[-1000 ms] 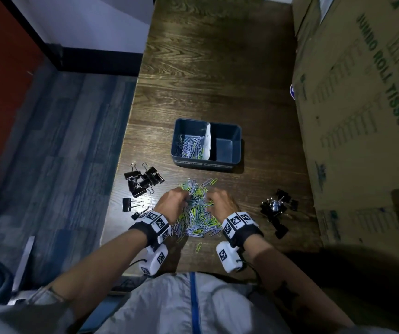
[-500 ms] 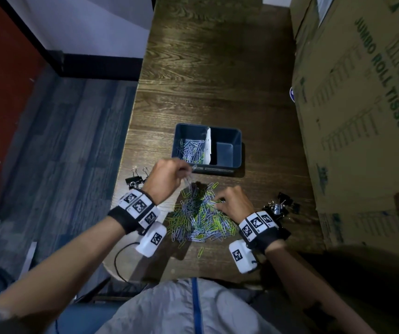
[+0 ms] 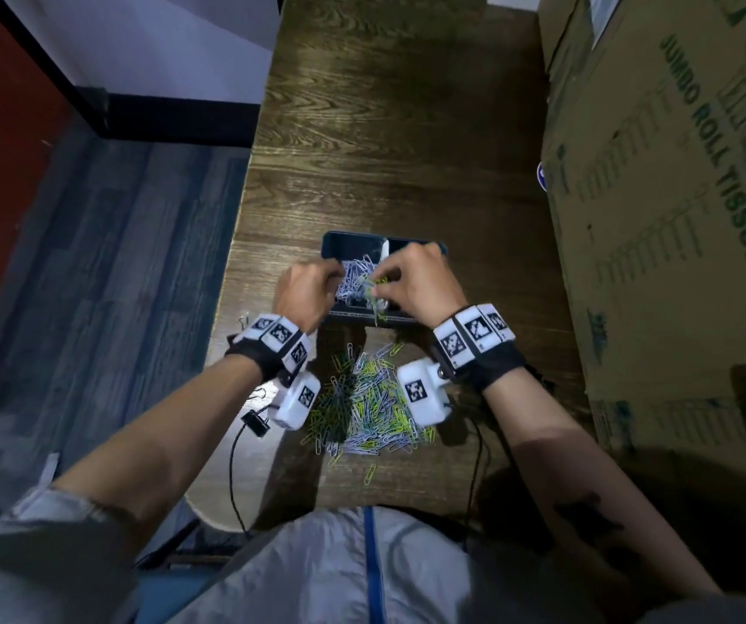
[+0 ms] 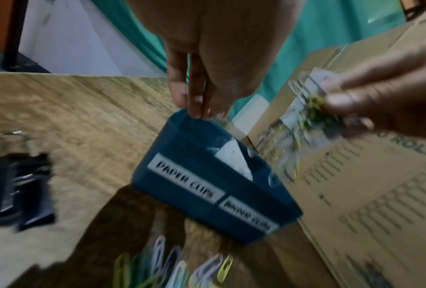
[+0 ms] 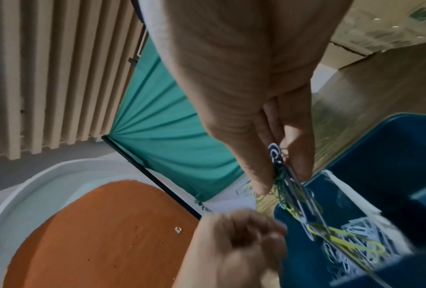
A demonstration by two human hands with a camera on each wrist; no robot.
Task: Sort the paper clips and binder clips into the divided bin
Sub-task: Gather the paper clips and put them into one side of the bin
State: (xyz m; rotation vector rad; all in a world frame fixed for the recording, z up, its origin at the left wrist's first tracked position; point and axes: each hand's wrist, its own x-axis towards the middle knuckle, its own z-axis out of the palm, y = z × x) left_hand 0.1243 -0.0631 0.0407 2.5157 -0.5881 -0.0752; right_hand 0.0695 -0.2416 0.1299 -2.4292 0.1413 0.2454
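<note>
A blue divided bin (image 3: 353,237) stands mid-table, labelled PAPER CLIPS on the left and binder clips on the right (image 4: 182,155). Its left compartment holds white paper clips (image 3: 355,274). My right hand (image 3: 377,286) pinches a tangled bunch of green and silver paper clips (image 5: 285,185) above that compartment. My left hand (image 3: 335,274) hovers at the bin's left rim with fingers bunched (image 4: 199,111); no clip shows between them. A loose pile of paper clips (image 3: 362,407) lies nearer me. Black binder clips (image 3: 256,423) lie at the left, partly under my wrist.
A large cardboard box (image 3: 677,173) printed JUMBO ROLL TISSUE walls the table's right side, close to the bin. The wooden table (image 3: 384,128) ends at its left edge just past the binder clips, with floor below. Wrist camera cables hang at the near edge.
Both hands left the pile and moved forward to the bin, the left one first. The right hand lifted a bunch of paper clips and now holds it over the left compartment.
</note>
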